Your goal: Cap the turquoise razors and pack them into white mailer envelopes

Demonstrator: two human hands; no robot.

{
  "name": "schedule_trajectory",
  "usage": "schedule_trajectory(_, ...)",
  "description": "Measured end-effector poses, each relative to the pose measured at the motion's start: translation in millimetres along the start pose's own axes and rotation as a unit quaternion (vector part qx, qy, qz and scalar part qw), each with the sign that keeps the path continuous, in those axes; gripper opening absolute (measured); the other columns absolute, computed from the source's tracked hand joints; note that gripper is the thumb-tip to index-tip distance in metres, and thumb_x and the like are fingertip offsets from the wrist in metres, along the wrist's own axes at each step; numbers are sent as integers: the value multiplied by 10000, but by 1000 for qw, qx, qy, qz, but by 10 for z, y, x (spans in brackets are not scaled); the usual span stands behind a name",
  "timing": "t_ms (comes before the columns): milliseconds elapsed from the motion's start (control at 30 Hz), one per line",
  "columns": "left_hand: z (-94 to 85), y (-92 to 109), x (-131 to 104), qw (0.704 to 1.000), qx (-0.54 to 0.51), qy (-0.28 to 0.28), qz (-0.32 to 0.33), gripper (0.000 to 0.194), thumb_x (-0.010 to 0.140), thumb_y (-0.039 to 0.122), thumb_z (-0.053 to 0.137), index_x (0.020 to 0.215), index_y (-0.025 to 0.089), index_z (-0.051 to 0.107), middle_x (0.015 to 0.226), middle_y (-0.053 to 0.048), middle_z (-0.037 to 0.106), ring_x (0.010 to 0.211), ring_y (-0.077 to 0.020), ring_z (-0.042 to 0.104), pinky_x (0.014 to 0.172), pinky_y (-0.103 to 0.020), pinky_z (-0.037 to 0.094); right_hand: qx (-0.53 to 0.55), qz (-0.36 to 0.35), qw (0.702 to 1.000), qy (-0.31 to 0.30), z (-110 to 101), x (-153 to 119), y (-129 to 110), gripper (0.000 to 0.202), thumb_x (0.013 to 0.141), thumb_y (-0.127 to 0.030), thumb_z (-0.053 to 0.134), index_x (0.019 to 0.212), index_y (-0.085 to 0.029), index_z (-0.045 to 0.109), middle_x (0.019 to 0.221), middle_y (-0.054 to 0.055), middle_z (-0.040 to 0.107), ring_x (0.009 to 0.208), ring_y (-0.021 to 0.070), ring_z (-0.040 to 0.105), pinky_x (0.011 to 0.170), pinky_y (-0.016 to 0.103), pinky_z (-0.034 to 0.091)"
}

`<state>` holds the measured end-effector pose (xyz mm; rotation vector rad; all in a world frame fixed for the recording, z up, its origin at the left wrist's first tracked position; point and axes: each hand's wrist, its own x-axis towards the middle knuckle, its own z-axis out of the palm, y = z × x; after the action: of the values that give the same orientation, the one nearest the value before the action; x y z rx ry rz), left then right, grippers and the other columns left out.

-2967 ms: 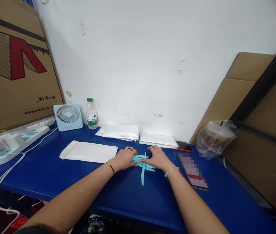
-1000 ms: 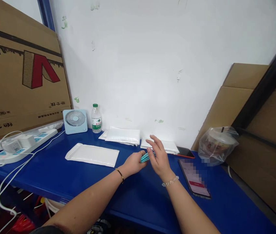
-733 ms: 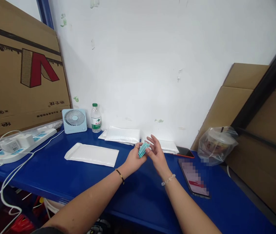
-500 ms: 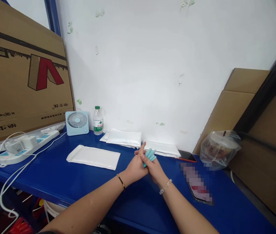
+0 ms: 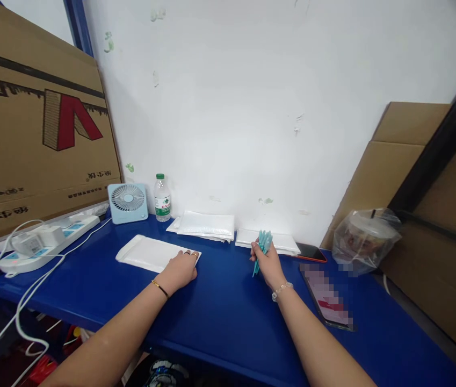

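Observation:
My right hand (image 5: 268, 263) is closed around a bundle of slim teal sticks (image 5: 264, 243) with paler, thicker upper ends. They stand nearly upright, with thin lower ends poking out under the fingers; their exact kind is too small to tell. My left hand (image 5: 180, 270) rests on the right end of a white padded envelope (image 5: 143, 252) lying flat on the blue table (image 5: 219, 306). Its fingers are bent over the envelope's edge, and the thumb is partly hidden. Behind my hands, more white padded envelopes lie in two stacks, a left stack (image 5: 205, 224) and a right stack (image 5: 280, 241).
A small blue fan (image 5: 128, 203) and a water bottle (image 5: 162, 200) stand by the wall. At left lies a power strip (image 5: 48, 244) with cables. To the right are a phone (image 5: 328, 298), a dark phone-like slab (image 5: 312, 252) and a bagged cup (image 5: 367, 239). Cardboard (image 5: 38, 123) flanks the table.
My hands were together around the teal sticks and have parted. The left hand has let go and moved left onto the envelope; the right has kept the sticks and shifted slightly right.

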<state>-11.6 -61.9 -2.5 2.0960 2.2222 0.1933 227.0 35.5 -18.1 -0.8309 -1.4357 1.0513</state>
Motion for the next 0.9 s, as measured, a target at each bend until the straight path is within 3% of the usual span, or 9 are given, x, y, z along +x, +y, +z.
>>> schedule_trajectory(167, -70, -148, -289, 996, -15, 17, 82, 537, 698, 14, 364, 1174, 204, 524, 998, -109, 635, 935, -244, 585, 829, -340, 419, 17, -26, 999, 36, -5, -38, -70, 294, 751, -460, 596, 880, -215, 497, 623, -34, 544, 478, 108, 490, 503, 270, 433)
schedule_trajectory(233, -134, -208, -464, 994, -60, 10, 96, 526, 695, 24, 373, 1132, 252, 554, 1032, -69, 630, 965, -229, 574, 843, -323, 412, 8, -28, 998, 58, -30, -23, -49, 280, 743, -455, 610, 844, -217, 503, 575, -42, 517, 481, 116, 480, 494, 265, 413)
schedule_trajectory(333, -220, -265, -671, 981, -163, -32, 99, 449, 689, 121, 477, 1100, 275, 574, 1075, -26, 613, 993, -215, 558, 848, -293, 421, -15, 15, 999, 39, -43, 3, 27, 276, 725, -469, 623, 773, -215, 525, 505, -44, 460, 443, 125, 426, 433, 266, 355)
schedule_trajectory(400, -235, -279, -704, 977, -205, -9, 63, 409, 734, 274, 518, 1141, 250, 547, 1113, -41, 592, 1020, -222, 543, 873, -307, 417, 0, 40, 999, 31, -29, 7, 56, 281, 718, -479, 624, 723, -214, 531, 473, -48, 415, 412, 121, 373, 395, 264, 305)
schedule_trajectory(500, -180, -278, -609, 985, -142, 76, -53, 637, 737, 564, 501, 1270, 219, 445, 1296, -128, 456, 1190, -325, 404, 957, -442, 338, 68, 40, 997, 27, -8, -9, 33, 276, 728, -470, 620, 684, -211, 534, 443, -66, 354, 394, 110, 342, 399, 258, 301)
schedule_trajectory(600, -112, -293, -512, 989, -67, 34, -126, 733, 654, 667, 537, 1272, 282, 446, 1393, -140, 334, 1273, -434, 230, 933, -586, 275, 93, 37, 995, 16, -22, -24, -15, 309, 736, -476, 607, 641, -188, 551, 485, -30, 450, 462, 130, 449, 460, 262, 375)
schedule_trajectory(700, -128, -362, -555, 996, -76, 25, -40, 476, 692, 595, 557, 1030, 263, 602, 1235, -93, 481, 1166, -329, 410, 924, -460, 349, 53, 52, 997, 30, -54, -19, -45, 361, 733, -497, 597, 598, -163, 566, 586, 21, 559, 522, 138, 505, 473, 251, 397)
schedule_trajectory(800, -183, -473, -679, 990, -126, -6, 69, 385, 668, 577, 598, 795, 214, 622, 1048, -38, 548, 954, -216, 534, 850, -316, 406, 60, 103, 993, 6, -57, -19, -85, 382, 744, -520, 570, 621, -158, 570, 466, -24, 475, 382, 95, 393, 359, 224, 295)
schedule_trajectory(900, -152, -534, -724, 992, -126, 8, 23, 621, 553, 634, 653, 1009, 219, 579, 1152, -68, 505, 1048, -267, 488, 881, -352, 383, 97, 134, 986, -32, -9, -58, -152, 377, 748, -522, 568, 649, -159, 563, 410, -50, 421, 330, 81, 354, 322, 207, 259)
